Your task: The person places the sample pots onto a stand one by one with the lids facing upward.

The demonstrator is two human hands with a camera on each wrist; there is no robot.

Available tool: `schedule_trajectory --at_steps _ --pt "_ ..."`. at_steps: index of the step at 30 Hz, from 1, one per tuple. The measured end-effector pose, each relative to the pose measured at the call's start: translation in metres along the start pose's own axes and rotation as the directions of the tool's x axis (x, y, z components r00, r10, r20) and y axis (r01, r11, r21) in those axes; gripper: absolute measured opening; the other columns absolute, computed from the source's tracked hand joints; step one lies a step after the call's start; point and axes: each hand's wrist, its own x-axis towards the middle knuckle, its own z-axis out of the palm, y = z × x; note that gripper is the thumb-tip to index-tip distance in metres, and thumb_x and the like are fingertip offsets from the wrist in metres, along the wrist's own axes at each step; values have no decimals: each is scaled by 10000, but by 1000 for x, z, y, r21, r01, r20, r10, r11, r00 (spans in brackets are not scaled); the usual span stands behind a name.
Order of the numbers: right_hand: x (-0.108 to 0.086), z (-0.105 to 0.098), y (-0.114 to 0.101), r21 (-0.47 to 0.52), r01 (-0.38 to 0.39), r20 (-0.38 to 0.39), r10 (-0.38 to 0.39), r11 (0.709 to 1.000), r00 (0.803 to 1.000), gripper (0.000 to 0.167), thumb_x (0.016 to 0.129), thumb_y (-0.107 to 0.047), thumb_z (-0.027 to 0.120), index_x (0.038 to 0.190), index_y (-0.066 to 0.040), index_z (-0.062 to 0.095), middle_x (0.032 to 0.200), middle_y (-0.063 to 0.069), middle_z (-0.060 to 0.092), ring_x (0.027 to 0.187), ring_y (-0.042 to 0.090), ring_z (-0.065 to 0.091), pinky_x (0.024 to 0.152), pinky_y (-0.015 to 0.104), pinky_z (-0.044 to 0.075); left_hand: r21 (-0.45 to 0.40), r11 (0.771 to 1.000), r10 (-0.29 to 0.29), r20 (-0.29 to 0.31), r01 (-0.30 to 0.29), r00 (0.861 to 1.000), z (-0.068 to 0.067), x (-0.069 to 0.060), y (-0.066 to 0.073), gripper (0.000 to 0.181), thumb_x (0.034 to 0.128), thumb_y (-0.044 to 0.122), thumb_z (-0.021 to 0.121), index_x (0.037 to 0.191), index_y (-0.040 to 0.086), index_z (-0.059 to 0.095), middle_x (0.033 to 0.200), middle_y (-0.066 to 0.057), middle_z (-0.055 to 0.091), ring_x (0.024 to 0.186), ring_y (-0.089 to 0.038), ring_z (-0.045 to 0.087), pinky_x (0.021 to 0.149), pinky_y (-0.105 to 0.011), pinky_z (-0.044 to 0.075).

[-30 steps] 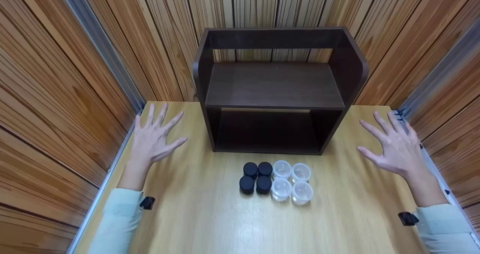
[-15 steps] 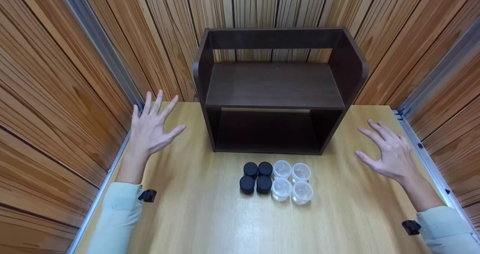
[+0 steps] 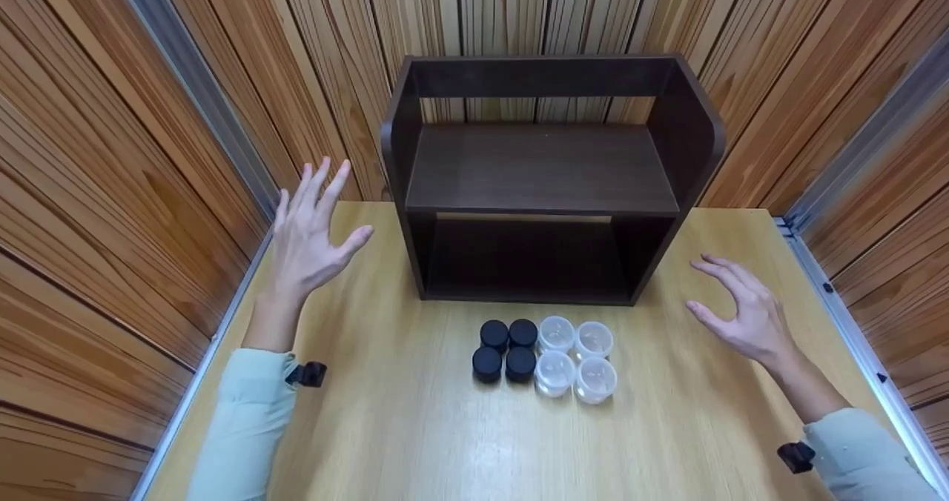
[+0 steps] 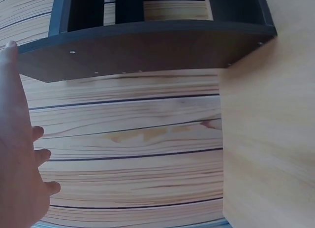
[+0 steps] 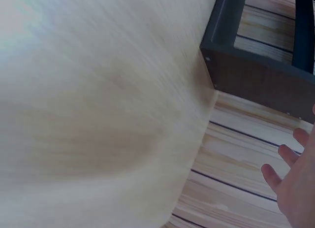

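My left hand point(image 3: 305, 245) hovers over the table's left side, fingers extended and thumb spread, touching nothing. To the right, my right hand point(image 3: 745, 316) is held above the table with fingers slightly bent and nothing in it. Between them stand several small jars with black lids point(image 3: 487, 364), grouped beside several clear plastic cups point(image 3: 555, 372). Behind these is a dark brown two-tier shelf point(image 3: 545, 167), nearest to the left hand's thumb side. In the left wrist view the shelf's side panel point(image 4: 147, 50) shows beyond the hand; the right wrist view shows the opposite panel point(image 5: 261, 80).
A light wood table point(image 3: 415, 442) carries everything. Wood-plank walls point(image 3: 133, 153) close in the left, back and right. Metal rails point(image 3: 852, 323) run along the table's sides.
My left hand has risen and moved forward, its fingers drawing closer together. My right hand has come inward and nearer, its fingers bending a little. Jars, cups and shelf stay put.
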Motion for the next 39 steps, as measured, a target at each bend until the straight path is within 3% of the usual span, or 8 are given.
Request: schedule_trajectory --at_steps 3,8,15,21,26,31,36,39 --pt "-3 8 0 74 -9 -6 10 997 1000 641 844 -79 832 1478 -105 737 1500 268 701 1448 -233 426 1118 1 314 -43 999 10 -28 -11 1000 0 5 2 942 963 569 674 1782 257 326 1866 -128 333 1744 -459 278 1349 -856 151" --pt "-7 18 -2 133 -50 -3 51 990 999 592 867 -25 815 1453 -77 747 1435 244 736 1382 -221 509 1013 26 396 -120 992 33 -66 -41 997 2 14 7 948 945 563 672 1764 197 363 1850 -149 363 1727 -470 315 1345 -857 154" --pt "-10 28 -6 228 -66 26 62 971 998 589 885 41 794 1462 -66 739 1472 141 744 1390 -161 570 1026 16 459 -204 974 74 -118 -97 990 4 28 17 925 964 512 686 1742 115 380 1832 -177 385 1706 -484 349 1344 -825 230" --pt "-12 35 -11 312 -56 50 43 948 998 622 861 90 791 1469 -19 721 1496 -57 720 1380 -122 604 998 43 520 -326 922 144 -208 -208 968 9 40 21 916 960 356 785 1706 -8 397 1810 -218 406 1706 -436 366 1409 -634 297" --pt "-11 41 -16 362 -73 79 47 929 996 654 844 120 826 1475 4 703 1500 -215 654 1380 -104 612 975 62 554 -396 884 158 -248 -249 956 10 53 26 919 958 282 821 1698 -43 386 1809 -222 404 1704 -382 384 1428 -502 302" --pt "-10 49 -20 396 -56 120 9 916 993 699 824 133 846 1493 22 680 1524 -98 673 1418 -98 589 1014 72 549 -409 880 150 -243 -241 959 9 60 33 921 963 277 838 1707 -20 385 1811 -219 403 1708 -358 384 1407 -507 344" --pt "-9 55 -24 418 -49 166 -24 907 986 754 810 127 879 1521 9 657 1574 131 666 1450 -95 569 1040 83 546 -453 867 119 -221 -210 968 10 62 39 929 961 274 860 1719 22 385 1818 -188 403 1671 -332 444 1151 -597 607" --pt "-8 59 -26 425 -51 184 -31 904 983 791 796 116 901 1536 -3 647 1590 194 643 1446 -84 577 1043 92 550 -475 857 111 -207 -199 972 12 65 42 931 962 272 864 1725 39 384 1819 -172 407 1647 -331 480 1022 -608 668"
